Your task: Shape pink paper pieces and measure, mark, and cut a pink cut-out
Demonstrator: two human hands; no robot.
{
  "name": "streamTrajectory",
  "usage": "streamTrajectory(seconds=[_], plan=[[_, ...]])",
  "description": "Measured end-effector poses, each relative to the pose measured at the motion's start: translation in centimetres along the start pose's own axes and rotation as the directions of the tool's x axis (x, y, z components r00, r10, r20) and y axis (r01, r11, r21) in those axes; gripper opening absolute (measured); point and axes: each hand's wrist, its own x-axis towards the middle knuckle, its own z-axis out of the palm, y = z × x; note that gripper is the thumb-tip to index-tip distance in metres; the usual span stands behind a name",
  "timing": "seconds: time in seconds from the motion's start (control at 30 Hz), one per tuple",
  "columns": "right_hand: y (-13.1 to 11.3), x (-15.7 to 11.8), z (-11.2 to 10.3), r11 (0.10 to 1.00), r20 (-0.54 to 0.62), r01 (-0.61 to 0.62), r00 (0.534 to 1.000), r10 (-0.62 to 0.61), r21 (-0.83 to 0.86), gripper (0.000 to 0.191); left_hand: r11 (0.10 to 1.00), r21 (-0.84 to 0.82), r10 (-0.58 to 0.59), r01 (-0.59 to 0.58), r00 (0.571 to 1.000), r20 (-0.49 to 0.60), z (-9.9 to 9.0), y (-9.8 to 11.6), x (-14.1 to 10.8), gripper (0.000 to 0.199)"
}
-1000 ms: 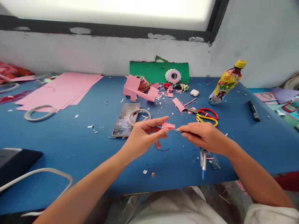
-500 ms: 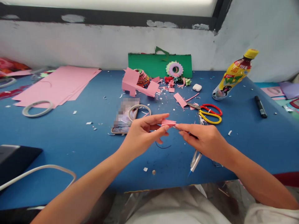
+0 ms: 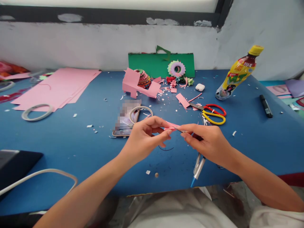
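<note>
Paper (image 3: 171, 125), pink, folded, between hands (image 3: 148, 133)

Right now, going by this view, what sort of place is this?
Probably a paper-craft work area; home or workshop, I can't tell. Signs: scissors on a blue table, overlapping pink sheets, and a small pink paper piece held in the left hand.

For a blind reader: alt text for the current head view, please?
The left hand's grip holds pink paper, the right hand's grip a thin tool at its edge. Beyond are scissors, scraps and a bottle on a blue table.
</note>
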Motion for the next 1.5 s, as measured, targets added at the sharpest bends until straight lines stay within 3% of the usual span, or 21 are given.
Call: streamTrajectory(seconds=[0.27,0.6,0.83,1.07,1.5], plan=[[-0.2,-0.1,-0.3,0.999,0.007,0.036,0.999,-0.036,0.016,0.022,0.992,-0.097,-0.077,0.079,0.997,0.018,-0.3,-0.1,0.1,0.021],[0.1,-0.7,0.4,0.976,-0.036,0.15,0.987,-0.157,-0.155,0.025,0.996,-0.056,-0.07,0.07,0.997,-0.01,0.0,-0.1,0.2,0.023],[-0.1,-0.9,0.3,0.968,-0.009,0.153,0.987,-0.158,-0.199,0.027,0.996,-0.026,-0.09,0.09,0.996,-0.011,-0.1,-0.2,0.1,0.023],[-0.1,-0.8,0.1,0.964,0.013,0.174,0.984,-0.175,-0.199,0.027,0.986,-0.112,-0.125,0.127,0.992,0.021,-0.5,-0.4,0.3,0.017],[0.2,-1.1,-0.4,0.878,0.119,0.291,0.957,-0.266,-0.38,0.038,0.982,-0.113,-0.153,0.154,0.988,0.019,-0.3,-0.2,0.3,0.018]])
